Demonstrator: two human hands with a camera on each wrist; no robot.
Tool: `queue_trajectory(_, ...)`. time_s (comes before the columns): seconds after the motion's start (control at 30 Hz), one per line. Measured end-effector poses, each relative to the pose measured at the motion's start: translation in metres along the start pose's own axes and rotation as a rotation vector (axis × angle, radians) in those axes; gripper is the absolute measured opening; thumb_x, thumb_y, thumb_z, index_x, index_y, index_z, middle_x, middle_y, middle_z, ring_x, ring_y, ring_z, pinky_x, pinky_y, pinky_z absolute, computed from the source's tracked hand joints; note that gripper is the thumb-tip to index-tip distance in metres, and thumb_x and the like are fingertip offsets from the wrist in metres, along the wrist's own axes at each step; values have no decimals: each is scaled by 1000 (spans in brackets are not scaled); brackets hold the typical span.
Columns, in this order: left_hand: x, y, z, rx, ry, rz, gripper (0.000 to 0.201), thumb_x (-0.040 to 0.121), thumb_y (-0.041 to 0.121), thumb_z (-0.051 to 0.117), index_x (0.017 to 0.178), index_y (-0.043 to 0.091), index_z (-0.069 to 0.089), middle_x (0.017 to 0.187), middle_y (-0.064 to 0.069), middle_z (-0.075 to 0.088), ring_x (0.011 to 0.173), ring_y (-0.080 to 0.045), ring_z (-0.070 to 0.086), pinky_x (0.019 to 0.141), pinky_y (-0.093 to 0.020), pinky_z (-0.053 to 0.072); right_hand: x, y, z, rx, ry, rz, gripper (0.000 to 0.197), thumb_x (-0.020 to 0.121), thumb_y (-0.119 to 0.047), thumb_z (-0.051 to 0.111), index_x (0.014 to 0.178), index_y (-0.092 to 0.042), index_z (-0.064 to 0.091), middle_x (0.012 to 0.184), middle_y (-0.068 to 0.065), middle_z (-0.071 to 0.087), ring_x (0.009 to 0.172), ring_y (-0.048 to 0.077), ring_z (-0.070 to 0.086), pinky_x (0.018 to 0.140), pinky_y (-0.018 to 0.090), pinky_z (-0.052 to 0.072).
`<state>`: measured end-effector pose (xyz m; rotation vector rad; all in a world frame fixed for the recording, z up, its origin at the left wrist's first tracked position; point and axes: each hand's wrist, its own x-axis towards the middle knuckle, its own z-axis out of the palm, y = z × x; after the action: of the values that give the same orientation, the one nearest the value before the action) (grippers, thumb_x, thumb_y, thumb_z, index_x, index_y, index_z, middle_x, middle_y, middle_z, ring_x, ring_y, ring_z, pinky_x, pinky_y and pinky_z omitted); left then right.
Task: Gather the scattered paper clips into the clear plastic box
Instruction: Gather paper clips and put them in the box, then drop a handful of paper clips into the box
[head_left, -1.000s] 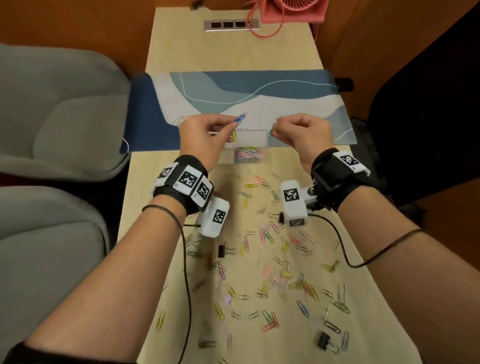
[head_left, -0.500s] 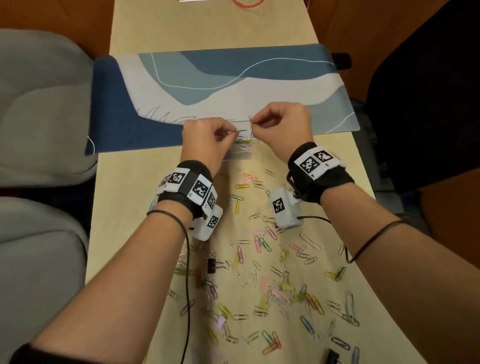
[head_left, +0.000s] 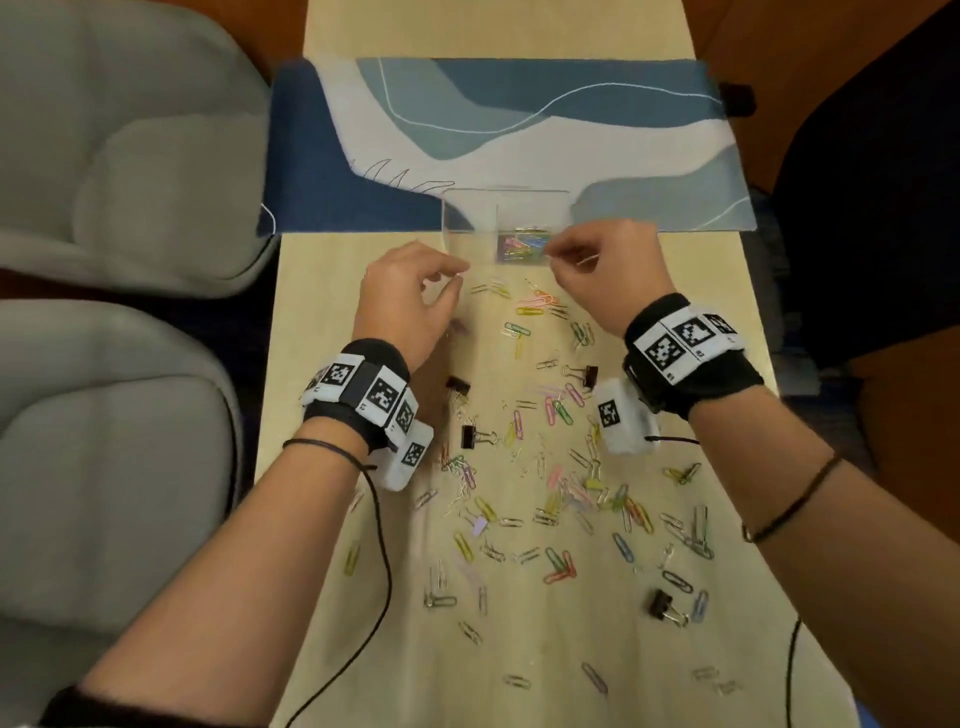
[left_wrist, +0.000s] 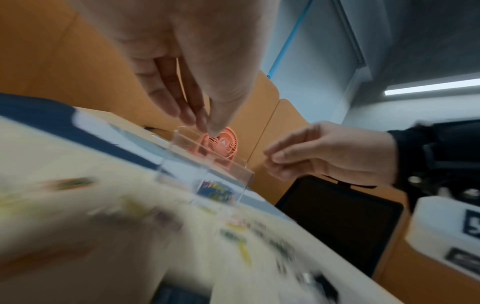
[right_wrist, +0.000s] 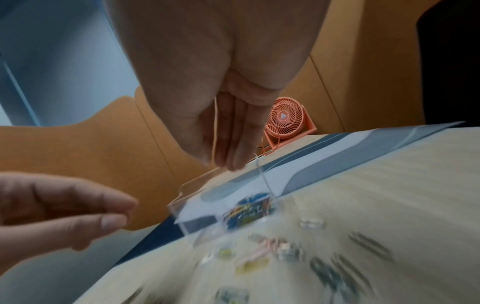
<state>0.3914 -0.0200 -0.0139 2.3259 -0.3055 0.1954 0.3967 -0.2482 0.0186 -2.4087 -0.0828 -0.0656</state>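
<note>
The clear plastic box stands at the near edge of the blue desk mat, with colourful clips piled in its right compartment. Scattered paper clips cover the wooden table between my forearms. My left hand hovers just left of the box's front corner, fingers loosely curled and holding nothing. My right hand is at the box's front right edge. In the right wrist view a thin pale wire, seemingly a paper clip, shows between its thumb and fingers.
Black binder clips lie among the paper clips. Grey chairs stand left of the narrow table, a dark chair to the right. An orange fan sits at the far end. Wrist cables trail over the near tabletop.
Both hands have drawn back toward me from above the box. The clip my left hand pinched is gone from it. The head view has tilted down over the scattered clips.
</note>
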Motion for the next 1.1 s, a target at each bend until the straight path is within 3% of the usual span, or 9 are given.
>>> queue_trajectory(0.17, -127, -22, -31, 99, 27, -267, 11, 84, 20, 68, 93, 22, 75, 93, 6, 64, 82, -13, 59, 77, -37, 54, -122, 0, 21, -161, -352, 131, 17, 83, -14, 63, 92, -22, 76, 85, -7, 72, 71, 3, 62, 78, 22, 54)
queue_trajectory(0.23, -178, -27, -42, 133, 32, -393, 14, 85, 20, 67, 97, 18, 74, 100, 3, 59, 90, -16, 58, 85, -37, 53, -168, 5, 35, -208, -360, 149, 19, 84, -20, 65, 101, -22, 73, 95, -4, 70, 77, 7, 59, 75, 21, 48)
queue_trajectory(0.33, -238, -27, -49, 150, -2, -534, 25, 88, 18, 65, 112, 13, 70, 108, -2, 50, 98, -19, 53, 94, -36, 49, -221, 3, 55, -259, -360, 50, 39, 85, -26, 65, 123, -19, 63, 114, 5, 59, 102, 21, 53, 86, 33, 48)
queue_trajectory(0.43, -274, -17, -42, 98, -80, -511, 30, 91, 17, 61, 119, 8, 66, 108, -1, 47, 101, -19, 50, 100, -39, 46, -251, -5, 68, -356, -370, -82, 48, 85, -33, 65, 130, -18, 57, 125, 14, 55, 115, 31, 49, 98, 42, 44)
queue_trajectory(0.53, -293, 2, -31, 88, -188, -419, 36, 94, 27, 58, 124, 9, 63, 110, 0, 47, 104, -18, 47, 101, -38, 44, -267, -13, 74, -404, -373, -114, 48, 82, -34, 69, 126, -17, 59, 127, 16, 54, 116, 33, 50, 97, 44, 46)
queue_trajectory(0.7, -307, 36, -13, 96, -289, -365, 70, 83, 51, 67, 140, 17, 46, 122, 0, 42, 114, -15, 39, 105, -29, 37, -276, -17, 85, -451, -335, -144, 23, 81, -5, 68, 104, -9, 70, 111, 17, 61, 100, 34, 57, 75, 41, 56)
queue_trajectory(0.83, -302, 49, 5, 118, -322, -357, 91, 74, 54, 75, 147, 20, 33, 130, -2, 35, 118, -17, 34, 105, -27, 34, -267, -17, 88, -524, -414, -132, 14, 82, 0, 63, 90, -9, 72, 96, 9, 60, 85, 27, 57, 69, 36, 53)
queue_trajectory(0.97, -295, 57, 19, 216, -316, -307, 63, 84, 38, 71, 138, 15, 48, 134, -10, 40, 119, -26, 39, 103, -36, 41, -257, -24, 86, -540, -459, -109, 23, 85, 5, 51, 91, -3, 71, 96, 10, 61, 85, 28, 58, 75, 36, 52)
queue_trajectory(1.1, -289, 57, 27, 214, -226, -256, 22, 86, 14, 67, 106, 6, 67, 111, -14, 54, 97, -30, 51, 81, -41, 51, -247, -24, 84, -440, -449, 2, 22, 82, 3, 52, 90, -5, 72, 93, 10, 65, 87, 29, 64, 77, 34, 54)
